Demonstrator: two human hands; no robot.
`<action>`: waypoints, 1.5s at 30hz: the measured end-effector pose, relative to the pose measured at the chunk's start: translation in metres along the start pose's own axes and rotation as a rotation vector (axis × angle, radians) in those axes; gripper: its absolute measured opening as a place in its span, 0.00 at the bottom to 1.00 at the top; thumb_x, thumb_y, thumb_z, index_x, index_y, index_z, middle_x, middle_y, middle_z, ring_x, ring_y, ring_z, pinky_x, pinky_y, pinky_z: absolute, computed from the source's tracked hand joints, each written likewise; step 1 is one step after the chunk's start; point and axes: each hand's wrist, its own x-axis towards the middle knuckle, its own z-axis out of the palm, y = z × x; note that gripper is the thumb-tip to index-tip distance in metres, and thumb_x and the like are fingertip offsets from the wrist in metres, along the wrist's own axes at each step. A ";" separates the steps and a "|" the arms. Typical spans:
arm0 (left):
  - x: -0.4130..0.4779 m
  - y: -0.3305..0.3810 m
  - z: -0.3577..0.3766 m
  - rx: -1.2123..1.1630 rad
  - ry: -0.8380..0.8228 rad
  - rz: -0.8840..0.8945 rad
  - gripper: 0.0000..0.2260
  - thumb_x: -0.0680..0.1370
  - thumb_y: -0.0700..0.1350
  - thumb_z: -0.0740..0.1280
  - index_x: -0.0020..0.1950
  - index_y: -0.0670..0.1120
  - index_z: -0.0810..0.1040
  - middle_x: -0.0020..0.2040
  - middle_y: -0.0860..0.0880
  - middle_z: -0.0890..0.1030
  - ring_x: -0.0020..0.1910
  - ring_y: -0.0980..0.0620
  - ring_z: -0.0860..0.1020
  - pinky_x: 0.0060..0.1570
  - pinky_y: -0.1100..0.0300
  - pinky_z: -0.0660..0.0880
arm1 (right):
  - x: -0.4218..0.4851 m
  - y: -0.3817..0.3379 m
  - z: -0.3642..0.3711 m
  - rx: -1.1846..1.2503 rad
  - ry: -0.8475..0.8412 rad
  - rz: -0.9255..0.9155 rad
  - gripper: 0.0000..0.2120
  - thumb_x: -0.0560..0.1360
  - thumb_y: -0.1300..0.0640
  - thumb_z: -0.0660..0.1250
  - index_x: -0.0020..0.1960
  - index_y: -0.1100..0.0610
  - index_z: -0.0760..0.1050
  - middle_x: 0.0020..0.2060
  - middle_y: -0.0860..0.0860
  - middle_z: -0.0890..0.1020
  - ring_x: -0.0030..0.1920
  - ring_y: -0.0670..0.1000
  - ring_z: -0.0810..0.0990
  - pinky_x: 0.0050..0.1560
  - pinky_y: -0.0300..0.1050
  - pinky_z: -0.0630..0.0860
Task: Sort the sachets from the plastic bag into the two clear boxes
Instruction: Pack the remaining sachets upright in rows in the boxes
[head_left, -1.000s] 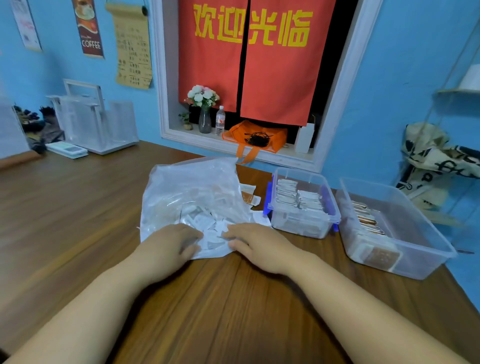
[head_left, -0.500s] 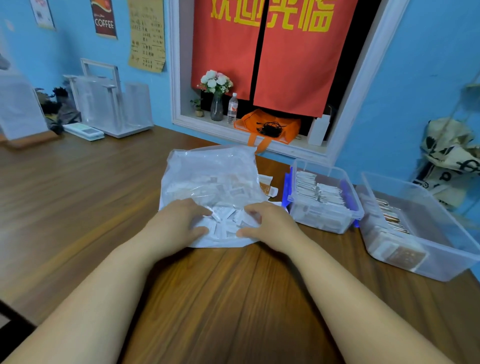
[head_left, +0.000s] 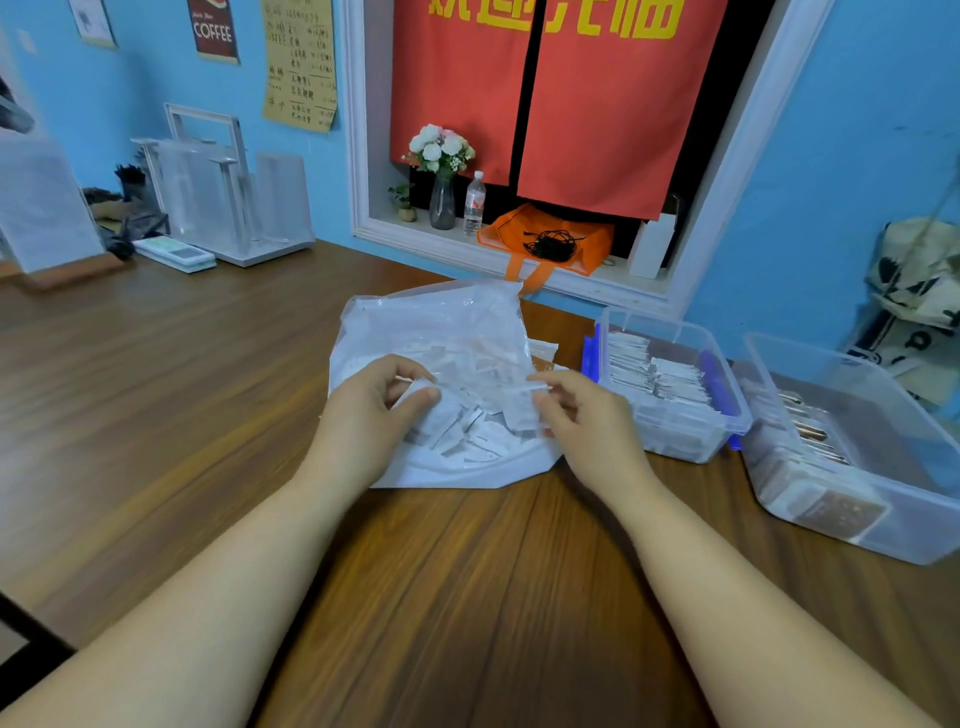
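Left hand (head_left: 366, 415), right hand (head_left: 584, 423) raised; bag (head_left: 441, 322) points away

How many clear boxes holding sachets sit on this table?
2: the blue-latched box just right of the plastic bag, and the larger box farther right. None seems hidden.

White sachets (head_left: 483, 441), cloudy plastic bag (head_left: 431, 322), wood-grain table (head_left: 156, 389), possibly brown packets (head_left: 810, 431).
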 end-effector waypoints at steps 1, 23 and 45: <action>0.000 -0.001 0.002 0.001 0.007 -0.005 0.03 0.76 0.47 0.67 0.43 0.54 0.76 0.31 0.52 0.74 0.29 0.58 0.69 0.33 0.64 0.66 | 0.000 -0.002 0.000 0.138 0.007 0.052 0.09 0.78 0.60 0.63 0.54 0.49 0.78 0.45 0.49 0.82 0.45 0.42 0.81 0.46 0.40 0.80; -0.005 0.006 0.015 -0.144 -0.016 0.022 0.11 0.75 0.39 0.68 0.52 0.54 0.77 0.49 0.61 0.78 0.48 0.66 0.76 0.45 0.76 0.71 | -0.006 -0.012 0.020 0.094 -0.006 0.027 0.04 0.73 0.59 0.70 0.45 0.52 0.77 0.41 0.45 0.79 0.41 0.41 0.76 0.46 0.37 0.74; -0.008 0.004 0.015 -0.171 0.067 0.062 0.11 0.76 0.38 0.67 0.54 0.51 0.76 0.52 0.54 0.79 0.49 0.61 0.77 0.45 0.73 0.72 | -0.005 -0.012 0.013 -0.569 -0.120 -0.213 0.13 0.77 0.55 0.62 0.60 0.56 0.77 0.52 0.53 0.82 0.51 0.53 0.79 0.50 0.47 0.74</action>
